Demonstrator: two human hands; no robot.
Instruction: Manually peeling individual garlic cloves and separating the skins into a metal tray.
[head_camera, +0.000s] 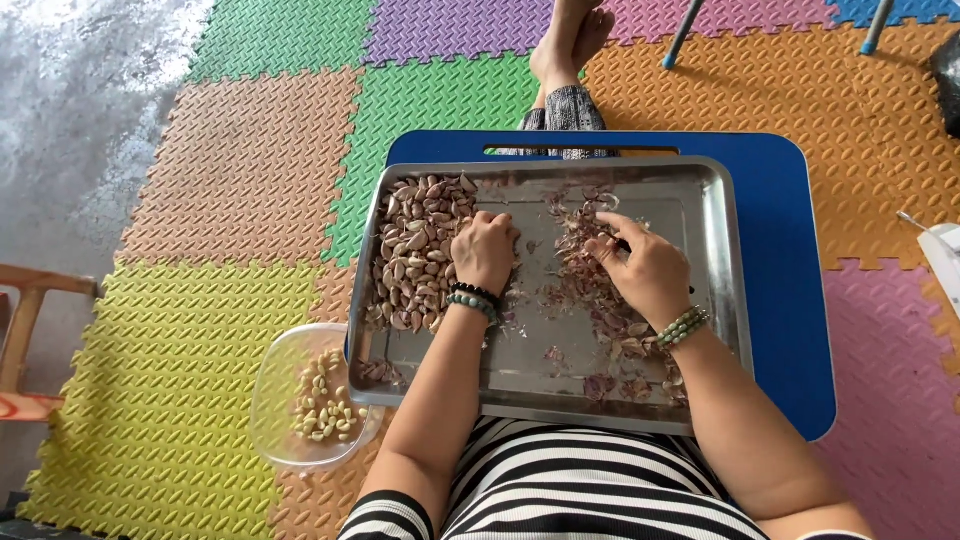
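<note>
**Garlic Cloves Being Worked on a Steel Tray**

The person is sitting on the foam floor mat (240, 180) with a blue tabletop (790, 300) over the lap, and a shallow steel tray (725, 250) is lying on it. The left hand (485, 252) is resting curled at the edge of the heap of unpeeled garlic cloves (415, 255) filling the tray's left part; whether it is pinching a clove I cannot tell. The right hand (645, 265) is closing its fingertips among the loose purple skins (590, 290) in the middle, apparently nipping something small. The two hands are working apart. A clear plastic bowl (275, 400) holding peeled cloves (322, 405) is sitting on the mat just beside the tray's near-left corner.

The cloves are probably light, firm and slick once bared, best pinched at the ends; the skins are papery and flyaway.
</note>
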